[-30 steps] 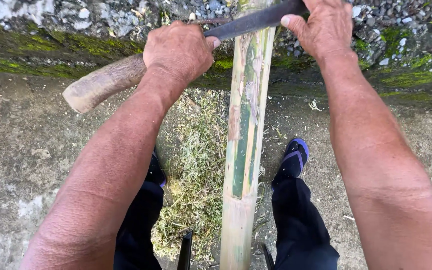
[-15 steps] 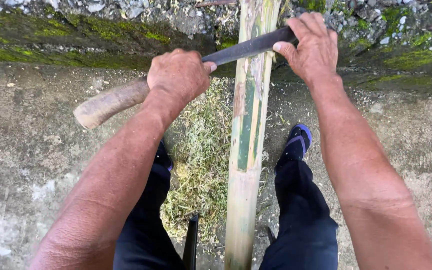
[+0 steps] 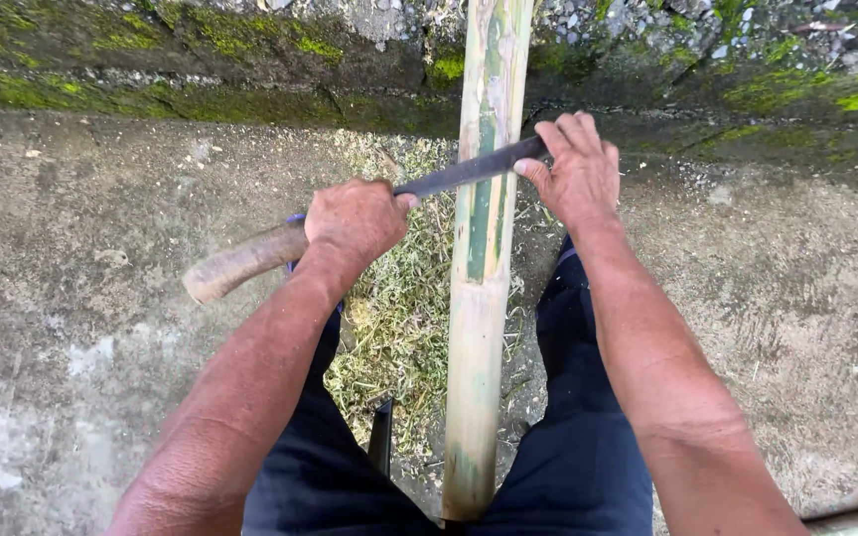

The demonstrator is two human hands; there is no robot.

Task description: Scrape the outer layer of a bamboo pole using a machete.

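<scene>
A long bamboo pole (image 3: 479,298), pale with green streaks of skin left on it, runs from between my legs away toward a mossy wall. A knife with a dark blade (image 3: 464,173) lies across the pole. My left hand (image 3: 355,220) is closed around its thick wooden handle (image 3: 240,266). My right hand (image 3: 576,171) grips the far end of the blade, just right of the pole. Greenish bamboo shavings (image 3: 404,308) are heaped on the ground left of the pole.
Rough concrete ground (image 3: 101,298) spreads on both sides. A mossy stone wall (image 3: 201,60) with gravel on top crosses the far edge. My dark trousers (image 3: 578,437) flank the pole. A thin dark bar (image 3: 380,437) stands between my knees.
Both hands have drawn the knife down along the pole toward me, from near the mossy wall to above the shavings.
</scene>
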